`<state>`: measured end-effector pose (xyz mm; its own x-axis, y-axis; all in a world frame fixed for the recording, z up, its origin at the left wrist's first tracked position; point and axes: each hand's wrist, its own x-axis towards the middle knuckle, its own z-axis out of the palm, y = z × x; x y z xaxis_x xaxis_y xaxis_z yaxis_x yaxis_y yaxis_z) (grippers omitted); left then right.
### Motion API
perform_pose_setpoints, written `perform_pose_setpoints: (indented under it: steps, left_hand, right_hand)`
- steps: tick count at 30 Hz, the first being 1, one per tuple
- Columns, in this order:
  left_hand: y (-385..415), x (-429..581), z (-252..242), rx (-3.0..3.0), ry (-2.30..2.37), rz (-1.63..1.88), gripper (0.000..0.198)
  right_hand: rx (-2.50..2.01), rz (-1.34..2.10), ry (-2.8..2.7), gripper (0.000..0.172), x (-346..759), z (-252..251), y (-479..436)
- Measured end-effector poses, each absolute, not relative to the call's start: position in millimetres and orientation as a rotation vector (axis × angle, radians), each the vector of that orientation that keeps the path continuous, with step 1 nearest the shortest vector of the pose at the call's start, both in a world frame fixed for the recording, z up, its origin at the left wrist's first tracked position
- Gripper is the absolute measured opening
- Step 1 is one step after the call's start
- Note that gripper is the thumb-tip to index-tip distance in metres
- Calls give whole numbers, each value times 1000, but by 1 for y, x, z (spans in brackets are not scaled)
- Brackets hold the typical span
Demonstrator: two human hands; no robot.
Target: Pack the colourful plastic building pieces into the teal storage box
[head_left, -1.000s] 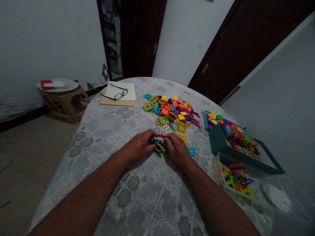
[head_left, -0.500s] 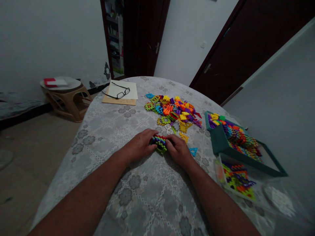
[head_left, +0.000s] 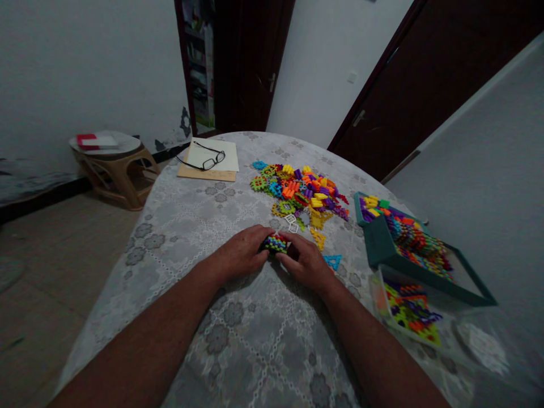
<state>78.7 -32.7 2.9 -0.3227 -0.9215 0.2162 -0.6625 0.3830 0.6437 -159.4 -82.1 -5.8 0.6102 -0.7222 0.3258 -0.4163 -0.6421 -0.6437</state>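
Observation:
Between my two hands is a small stack of multicoloured interlocking plastic building pieces (head_left: 275,243), low over the middle of the table. My left hand (head_left: 244,251) grips its left end, thumb below and fingers on top. My right hand (head_left: 305,259) holds the right end between thumb and fingers. Part of the stack is hidden by the fingertips. Just right of my right hand lies a blue triangular piece (head_left: 332,262). Beyond the hands, white square pieces (head_left: 290,220) and a yellow piece (head_left: 318,238) lie at the near edge of a mixed pile of building pieces (head_left: 300,190).
Black glasses (head_left: 209,164) rest on papers (head_left: 229,156) at the far left of the round table (head_left: 238,351). To the right stand a green box (head_left: 376,241) with stacked pieces and a clear plastic tub (head_left: 382,306) of pieces. A stool (head_left: 123,175) stands left.
The stack has turned in my fingers, so its green underside shows less. My right thumb has shifted down and left along it. The pile has stayed put.

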Motion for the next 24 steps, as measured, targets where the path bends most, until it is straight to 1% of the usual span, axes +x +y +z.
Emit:
perform_pose_setpoints:
  steps: [5,8,15,18,20,24]
  left_hand:
    - [-33,75,-1,1308,-2077,-629,59]
    - [-34,75,-2,1330,-2052,-642,63]
    - [-39,82,-8,1305,-2021,-710,56]
    - [-47,89,-16,1360,-1968,-713,57]
    - [-52,93,-20,1370,-1972,-774,61]
    - [-55,97,-17,1386,-1946,-848,72]
  right_hand:
    - [-2295,-813,888,52,-158,-10,-84]
    - [-2284,-790,868,48,-157,-10,-83]
    - [-2330,-731,888,37,-156,5,-80]
    - [-2391,-605,907,33,-155,15,-82]
    - [-2402,-561,961,31,-155,18,-84]
    - [-2443,-577,1042,30,-154,17,-84]
